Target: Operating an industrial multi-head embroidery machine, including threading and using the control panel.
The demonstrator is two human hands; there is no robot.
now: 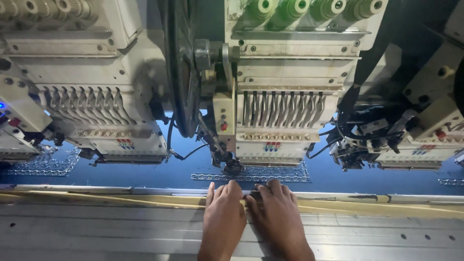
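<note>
at the front rail (121,189) of the tabletop, left hand (223,215) and right hand (280,217) are lying side by side, fingers (227,189) flat, extended, gripping nothing. just beyond, blue fabric (159,171) is carrying a silver stitched band (251,177) under the middle embroidery head (275,125), which is bearing a small red-blue label (272,145). green thread cones (314,8) are sitting above.

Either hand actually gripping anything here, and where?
Nothing is gripped. The left hand and right hand lie flat, palms down, fingertips on the frame rail at the blue fabric edge, below the embroidery head.
</note>
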